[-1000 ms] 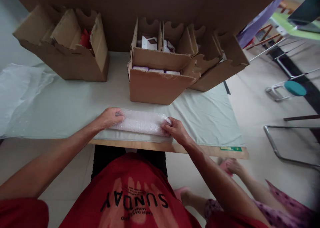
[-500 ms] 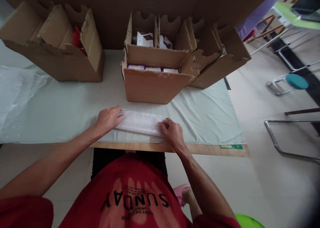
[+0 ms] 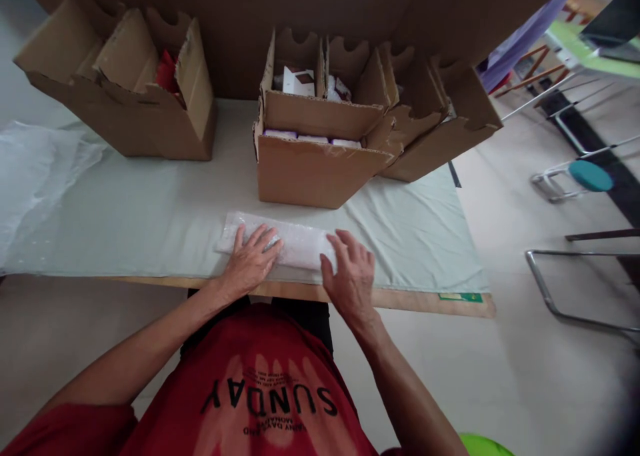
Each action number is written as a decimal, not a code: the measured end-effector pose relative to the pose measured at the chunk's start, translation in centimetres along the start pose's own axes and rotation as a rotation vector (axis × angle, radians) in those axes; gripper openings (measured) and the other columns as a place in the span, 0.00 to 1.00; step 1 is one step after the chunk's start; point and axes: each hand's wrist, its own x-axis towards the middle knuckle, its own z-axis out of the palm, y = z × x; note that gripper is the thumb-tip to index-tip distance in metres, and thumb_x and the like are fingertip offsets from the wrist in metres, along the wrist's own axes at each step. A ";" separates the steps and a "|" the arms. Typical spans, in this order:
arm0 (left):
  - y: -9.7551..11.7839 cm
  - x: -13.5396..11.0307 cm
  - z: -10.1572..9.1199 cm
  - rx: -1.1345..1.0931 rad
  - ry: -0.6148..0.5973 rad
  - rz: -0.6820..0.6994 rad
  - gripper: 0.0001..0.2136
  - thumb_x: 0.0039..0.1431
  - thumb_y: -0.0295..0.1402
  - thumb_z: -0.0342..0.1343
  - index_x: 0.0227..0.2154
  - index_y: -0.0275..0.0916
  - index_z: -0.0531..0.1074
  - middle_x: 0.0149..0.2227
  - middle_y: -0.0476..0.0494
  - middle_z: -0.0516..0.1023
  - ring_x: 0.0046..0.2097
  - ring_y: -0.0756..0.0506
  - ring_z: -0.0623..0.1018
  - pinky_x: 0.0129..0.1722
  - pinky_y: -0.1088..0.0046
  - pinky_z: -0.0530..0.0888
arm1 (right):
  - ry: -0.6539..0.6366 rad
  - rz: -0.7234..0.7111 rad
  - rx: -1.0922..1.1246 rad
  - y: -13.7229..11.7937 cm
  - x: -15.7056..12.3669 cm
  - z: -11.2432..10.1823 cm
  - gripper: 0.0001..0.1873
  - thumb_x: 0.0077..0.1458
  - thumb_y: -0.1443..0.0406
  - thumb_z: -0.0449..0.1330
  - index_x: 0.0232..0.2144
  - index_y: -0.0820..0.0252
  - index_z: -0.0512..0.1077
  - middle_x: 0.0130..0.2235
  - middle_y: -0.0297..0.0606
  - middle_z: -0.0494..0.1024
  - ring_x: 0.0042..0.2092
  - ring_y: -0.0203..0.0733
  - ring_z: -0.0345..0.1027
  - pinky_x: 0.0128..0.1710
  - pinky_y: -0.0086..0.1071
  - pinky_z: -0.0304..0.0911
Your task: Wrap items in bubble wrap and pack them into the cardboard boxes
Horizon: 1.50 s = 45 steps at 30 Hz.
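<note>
A long flat bubble-wrap bundle (image 3: 295,243) lies on the pale cloth of the table (image 3: 150,223), near its front edge. My left hand (image 3: 250,263) rests flat on the bundle's left half with its fingers spread. Over the right end lies my right hand (image 3: 353,276), fingers stretched out and pressing down. Neither hand grips anything.
An open cardboard box (image 3: 315,156) with small white boxes stands just behind the bundle. Another carton (image 3: 125,109) with something red stands at the back left. Loose plastic sheeting (image 3: 30,176) lies at the left. Metal stools (image 3: 575,176) stand on the floor to the right.
Both hands left the bundle's ends and now lie flat on top of it, fingers spread. The other person's arm seen at lower right is gone from view.
</note>
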 end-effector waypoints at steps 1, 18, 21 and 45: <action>0.0 0.0 -0.2 -0.013 -0.004 -0.010 0.17 0.70 0.30 0.47 0.57 0.43 0.73 0.64 0.33 0.71 0.67 0.32 0.67 0.64 0.31 0.55 | -0.043 -0.070 0.020 -1.1 -0.1 0.3 0.20 0.66 0.65 0.53 0.58 0.58 0.69 0.62 0.52 0.72 0.58 0.57 0.67 0.53 0.47 0.61; -4.7 -2.2 -2.7 0.047 -0.015 0.068 0.19 0.63 0.24 0.49 0.55 0.37 0.75 0.61 0.31 0.74 0.65 0.32 0.70 0.64 0.40 0.63 | -0.237 -0.399 -0.094 4.7 -2.9 0.7 0.17 0.67 0.70 0.53 0.56 0.65 0.71 0.59 0.49 0.77 0.60 0.52 0.69 0.60 0.46 0.58; -5.3 -2.0 -3.0 0.102 0.015 0.134 0.22 0.61 0.18 0.45 0.52 0.37 0.77 0.58 0.32 0.78 0.63 0.33 0.74 0.66 0.36 0.58 | -0.162 -0.483 -0.117 4.6 -2.0 0.5 0.14 0.65 0.74 0.52 0.49 0.63 0.73 0.53 0.47 0.81 0.54 0.49 0.72 0.60 0.45 0.56; -0.3 -8.6 -0.6 -0.490 0.404 -0.026 0.13 0.66 0.24 0.52 0.49 0.41 0.77 0.52 0.38 0.81 0.62 0.39 0.75 0.61 0.49 0.73 | -0.416 -0.594 0.319 -1.8 -0.8 -0.7 0.34 0.59 0.62 0.64 0.65 0.63 0.63 0.67 0.56 0.65 0.65 0.57 0.61 0.55 0.47 0.60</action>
